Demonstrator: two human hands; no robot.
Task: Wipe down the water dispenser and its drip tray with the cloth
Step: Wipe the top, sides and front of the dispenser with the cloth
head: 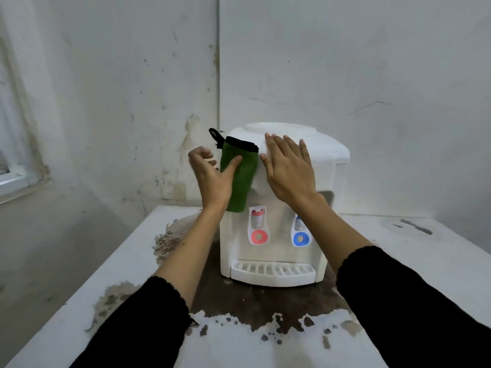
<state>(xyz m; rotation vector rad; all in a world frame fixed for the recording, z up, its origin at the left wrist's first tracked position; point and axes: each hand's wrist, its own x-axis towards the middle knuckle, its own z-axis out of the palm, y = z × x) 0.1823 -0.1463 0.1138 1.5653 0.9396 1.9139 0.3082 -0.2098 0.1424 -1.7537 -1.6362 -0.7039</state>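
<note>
Left hand (212, 176) pinches the green cloth (240, 179) draped over the water dispenser (276, 251) top's left edge; right hand (288, 168) lies flat beside it, fingers straight, slightly apart.

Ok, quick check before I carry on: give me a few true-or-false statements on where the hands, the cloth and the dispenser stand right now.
1. The left hand holds the green cloth against the dispenser's upper front. True.
2. The right hand grips the cloth as well. False: it rests flat, fingers straight, on the water dispenser beside the cloth.
3. The cloth lies on the drip tray. False: the tray is bare, low at the front, with the cloth well above it.
4. The red tap is to the left of the blue tap in the head view. True.
5. The dispenser stands on a table with worn, peeling paint. True.
</note>
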